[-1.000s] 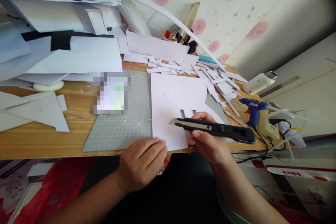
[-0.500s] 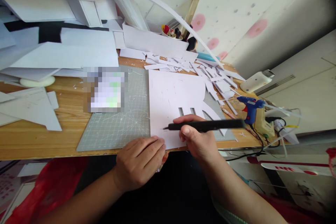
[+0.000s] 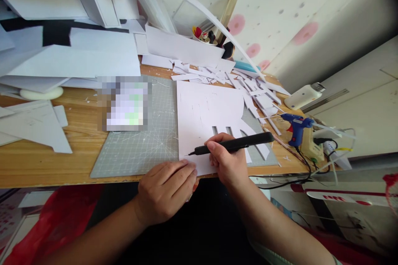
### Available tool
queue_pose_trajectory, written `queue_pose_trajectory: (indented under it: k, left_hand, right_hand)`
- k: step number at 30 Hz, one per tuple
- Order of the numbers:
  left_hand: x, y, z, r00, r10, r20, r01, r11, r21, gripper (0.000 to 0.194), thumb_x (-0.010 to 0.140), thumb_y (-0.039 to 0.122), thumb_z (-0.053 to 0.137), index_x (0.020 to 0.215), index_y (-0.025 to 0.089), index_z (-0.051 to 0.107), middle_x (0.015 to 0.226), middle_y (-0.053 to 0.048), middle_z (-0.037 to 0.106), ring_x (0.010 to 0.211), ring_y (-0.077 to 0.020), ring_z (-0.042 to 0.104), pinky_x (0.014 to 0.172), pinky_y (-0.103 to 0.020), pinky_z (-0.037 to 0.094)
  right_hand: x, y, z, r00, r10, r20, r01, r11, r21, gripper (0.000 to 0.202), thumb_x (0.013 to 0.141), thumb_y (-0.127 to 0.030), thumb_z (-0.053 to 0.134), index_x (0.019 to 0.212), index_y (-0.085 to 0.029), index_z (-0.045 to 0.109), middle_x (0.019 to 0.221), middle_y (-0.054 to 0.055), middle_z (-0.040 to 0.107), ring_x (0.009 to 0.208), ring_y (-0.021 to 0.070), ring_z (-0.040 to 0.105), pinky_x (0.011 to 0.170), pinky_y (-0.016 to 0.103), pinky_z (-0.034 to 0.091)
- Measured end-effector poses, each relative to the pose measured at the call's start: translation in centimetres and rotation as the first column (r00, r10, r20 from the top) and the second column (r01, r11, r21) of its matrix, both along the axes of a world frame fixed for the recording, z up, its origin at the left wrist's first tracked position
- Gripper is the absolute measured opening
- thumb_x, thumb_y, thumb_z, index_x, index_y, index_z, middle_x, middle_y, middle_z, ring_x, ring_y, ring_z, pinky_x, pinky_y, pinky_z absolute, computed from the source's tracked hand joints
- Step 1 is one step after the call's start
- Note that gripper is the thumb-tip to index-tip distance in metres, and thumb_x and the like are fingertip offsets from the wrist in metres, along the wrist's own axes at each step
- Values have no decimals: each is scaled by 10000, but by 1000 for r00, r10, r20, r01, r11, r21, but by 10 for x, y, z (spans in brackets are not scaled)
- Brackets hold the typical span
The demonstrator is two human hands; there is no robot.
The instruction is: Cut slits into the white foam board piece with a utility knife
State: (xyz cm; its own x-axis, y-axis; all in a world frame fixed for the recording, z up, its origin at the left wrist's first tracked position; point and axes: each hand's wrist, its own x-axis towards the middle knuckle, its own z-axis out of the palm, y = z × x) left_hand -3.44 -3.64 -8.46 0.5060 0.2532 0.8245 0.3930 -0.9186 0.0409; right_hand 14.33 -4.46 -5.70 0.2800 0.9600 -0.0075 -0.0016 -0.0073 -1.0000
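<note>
My right hand (image 3: 230, 159) is closed around a black pen (image 3: 245, 141), which slants with its thin dark tip to the left. The tip is over the near left part of a white board (image 3: 208, 107); whether it touches cannot be made out. Two small slots and a curved right edge are cut in the board, and faint lines mark its surface. My left hand (image 3: 168, 190) rests at the board's near left corner, fingers together and curled. A small orange bit shows below those fingers; the thumb is hidden. Under the board lies a grey cutting mat (image 3: 139, 153).
Left of the board is a blurred-out, phone-like rectangle (image 3: 126, 105). White offcuts (image 3: 214, 74) are heaped behind. At right are a blue glue gun (image 3: 295, 126) with cables and a white bottle (image 3: 303, 96). Large white board pieces (image 3: 77, 58) are stacked at left.
My right hand has moved slightly left with the pen, whose tip is now further left and close to the board's left edge. My left hand stays at the corner.
</note>
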Motion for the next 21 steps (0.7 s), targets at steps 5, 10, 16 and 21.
queue_pose_trajectory:
  k: [5, 10, 16, 21]
  left_hand:
    - [0, 0, -2, 1000, 9, -1, -9, 1000, 15, 126, 822, 114, 675, 942, 108, 712, 939, -79, 759, 885, -222, 701, 714, -337, 577]
    - [-3, -1, -4, 1000, 4, -19, -4, 1000, 12, 147, 819, 103, 675, 961, 105, 709, 965, -87, 757, 927, -239, 699, 740, -349, 570]
    - [-3, -1, -7, 1000, -8, -27, 8, 1000, 9, 177, 812, 100, 690, 988, 108, 704, 1034, -88, 753, 999, -249, 692, 776, -351, 560]
    - [-1, -2, -2, 1000, -9, -20, 9, 1000, -3, 138, 832, 94, 667, 960, 121, 711, 1052, -68, 752, 1004, -234, 696, 765, -341, 537]
  right_hand:
    - [-1, 1, -1, 999, -4, 53, 2, 999, 42, 236, 756, -429, 740, 701, -207, 683, 483, -45, 507, 424, 96, 399, 430, 239, 326]
    - [-2, 1, -1, 999, -18, 51, 16, 999, 50, 227, 760, -424, 729, 698, -211, 678, 491, -35, 522, 452, 115, 448, 444, 247, 356]
    - [-3, 1, 2, 997, -7, 71, 4, 999, 52, 236, 763, -432, 737, 706, -212, 676, 494, -44, 518, 446, 101, 431, 440, 235, 336]
    - [-5, 0, 12, 994, -5, 112, 4, 1000, 9, 268, 740, -443, 749, 660, -208, 650, 481, -45, 511, 448, 102, 429, 431, 233, 322]
